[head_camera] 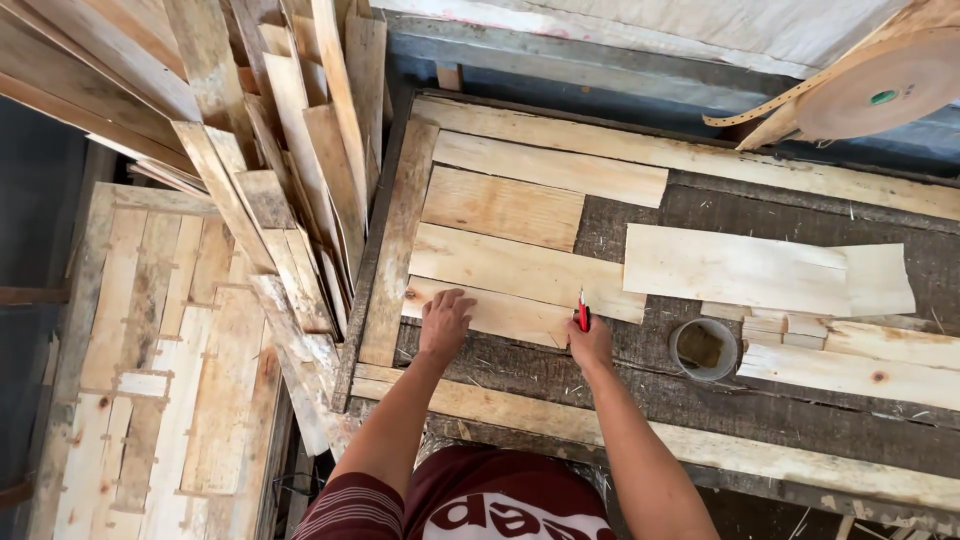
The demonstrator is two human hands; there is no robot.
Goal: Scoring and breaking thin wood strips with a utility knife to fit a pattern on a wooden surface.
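Head view: the left hand point(443, 322) lies with fingers spread flat on the lowest of four pale wooden slats point(487, 310) laid side by side on the dark table point(640, 385). The right hand point(590, 343) is clenched round a red-handled tool point(582, 312) at that slat's end (tip hidden). More loose slats point(765, 270) wait nearby.

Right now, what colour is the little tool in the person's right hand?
Red: the tool in the right hand, seen in the head view.

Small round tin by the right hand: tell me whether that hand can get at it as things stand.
Probably yes. The tin sits just beside the right hand with only bare bench between, though that hand already grips a red-handled tool.
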